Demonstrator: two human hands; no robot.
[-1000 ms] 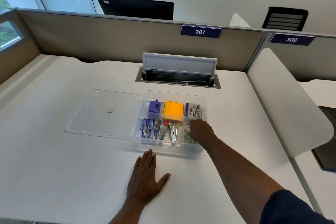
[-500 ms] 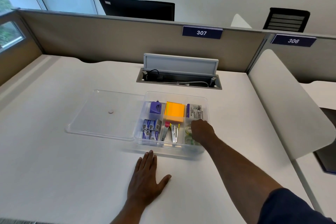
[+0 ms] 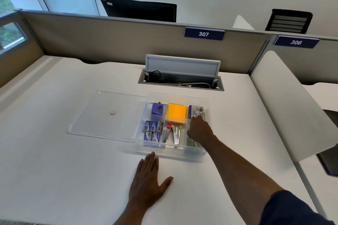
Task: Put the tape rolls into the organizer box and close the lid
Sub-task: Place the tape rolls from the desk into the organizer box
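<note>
One clear box sits open, its one lid flat beside it. Your right hand reaches in, curled fingers hiding their grip; greenish tape rolls lie under them, count unclear. Your left hand rests flat on the desk, fingers together.

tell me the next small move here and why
Probably draw the right hand out of the organizer box: greenish tape rolls already lie in its right near compartment, and the clear lid lies open flat to the left, waiting to be swung shut.
</note>
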